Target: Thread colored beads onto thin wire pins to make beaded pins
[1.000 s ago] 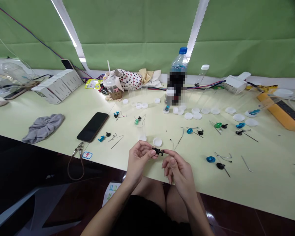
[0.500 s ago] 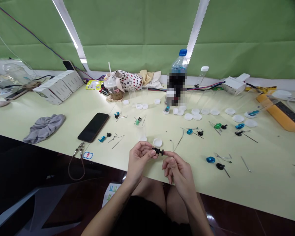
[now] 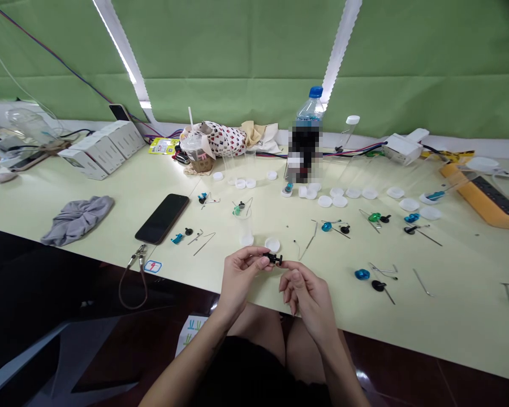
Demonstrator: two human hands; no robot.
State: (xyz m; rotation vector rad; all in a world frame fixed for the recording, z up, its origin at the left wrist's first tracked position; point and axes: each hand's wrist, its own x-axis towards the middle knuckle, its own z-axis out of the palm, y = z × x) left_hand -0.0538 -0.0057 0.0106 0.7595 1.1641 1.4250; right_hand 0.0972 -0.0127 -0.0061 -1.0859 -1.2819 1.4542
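Head view showed the left hand pinched on a small black part, held in the air between both hands, over the table. The right hand had its fingertips closed on the other end. I judged both pinches should be steady and near the middle, so the piece would not slip toward the white cap just beyond the fingers.

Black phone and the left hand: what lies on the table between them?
In the head view, a small blue piece, a small black knob and thin metal pins lie between the black phone and the left hand, pinching a small black part.
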